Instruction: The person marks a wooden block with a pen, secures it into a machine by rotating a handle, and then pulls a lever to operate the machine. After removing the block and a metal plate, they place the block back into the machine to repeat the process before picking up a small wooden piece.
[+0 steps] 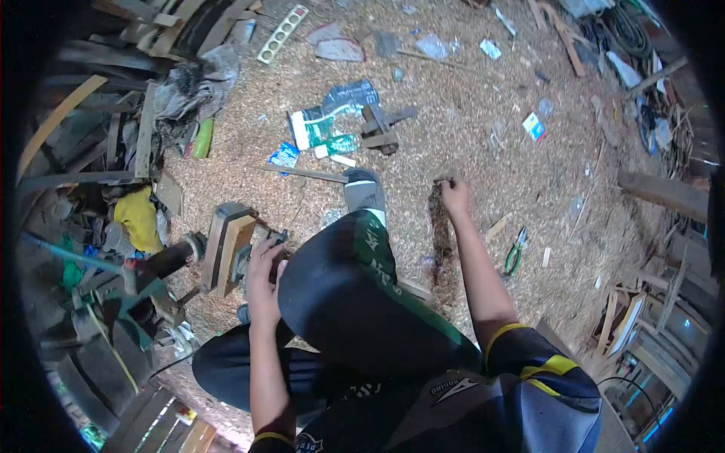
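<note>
I sit on a sawdust-covered floor with my knee raised. My left hand [264, 266] curls around a small dark metal part [273, 240] right next to a layered wooden block [229, 245], which is mounted on a dark machine shaft [170, 258]. My right hand [454, 194] reaches forward and pinches the top of a long dark wooden strip [439, 230] that stands with its lower end on the sawdust. My grey shoe [364, 190] lies between the two hands.
Green-handled pliers [515, 254] lie right of my right arm. Ahead are crossed wood offcuts [381, 128], a plastic bottle [341, 100] and scattered wrappers. A yellow cloth [140, 219] and stacked planks crowd the left. A beam [664, 195] and wooden frames [627, 321] stand right.
</note>
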A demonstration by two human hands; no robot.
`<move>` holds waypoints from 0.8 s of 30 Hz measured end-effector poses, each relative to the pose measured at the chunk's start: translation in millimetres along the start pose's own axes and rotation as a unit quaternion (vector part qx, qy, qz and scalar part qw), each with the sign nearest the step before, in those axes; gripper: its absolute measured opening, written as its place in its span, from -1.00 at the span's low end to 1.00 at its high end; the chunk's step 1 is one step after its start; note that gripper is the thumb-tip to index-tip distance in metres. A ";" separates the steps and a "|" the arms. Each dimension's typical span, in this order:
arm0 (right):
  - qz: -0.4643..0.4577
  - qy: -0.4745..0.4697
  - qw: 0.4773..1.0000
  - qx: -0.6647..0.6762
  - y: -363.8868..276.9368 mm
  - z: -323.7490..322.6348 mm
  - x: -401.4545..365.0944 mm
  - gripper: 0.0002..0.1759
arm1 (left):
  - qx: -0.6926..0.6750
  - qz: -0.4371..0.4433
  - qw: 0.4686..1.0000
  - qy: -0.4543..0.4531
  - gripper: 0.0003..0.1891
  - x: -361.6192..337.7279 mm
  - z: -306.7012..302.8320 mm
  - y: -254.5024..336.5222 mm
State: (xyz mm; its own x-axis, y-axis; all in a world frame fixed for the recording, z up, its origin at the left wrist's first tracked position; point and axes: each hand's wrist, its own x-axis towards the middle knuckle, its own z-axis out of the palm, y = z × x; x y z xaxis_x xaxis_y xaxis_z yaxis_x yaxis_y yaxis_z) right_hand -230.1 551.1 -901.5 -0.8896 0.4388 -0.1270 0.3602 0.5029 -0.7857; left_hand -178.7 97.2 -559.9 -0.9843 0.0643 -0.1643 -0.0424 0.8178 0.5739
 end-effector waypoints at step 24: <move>-0.217 -0.169 0.959 -0.066 -247.8 -198.4 52.1 -0.64 | -0.076 0.103 0.967 0.220 -0.64 -78.2 -118.6 53.8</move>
State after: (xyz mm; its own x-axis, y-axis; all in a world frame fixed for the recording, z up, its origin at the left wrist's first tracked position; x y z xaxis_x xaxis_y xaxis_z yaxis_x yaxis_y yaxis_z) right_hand -310.1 597.0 -593.3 -0.9960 -0.0881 -0.0125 -0.0513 0.6833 -0.7284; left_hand -124.3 68.4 -421.0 -0.9505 -0.0603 0.3049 0.1707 0.7186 0.6742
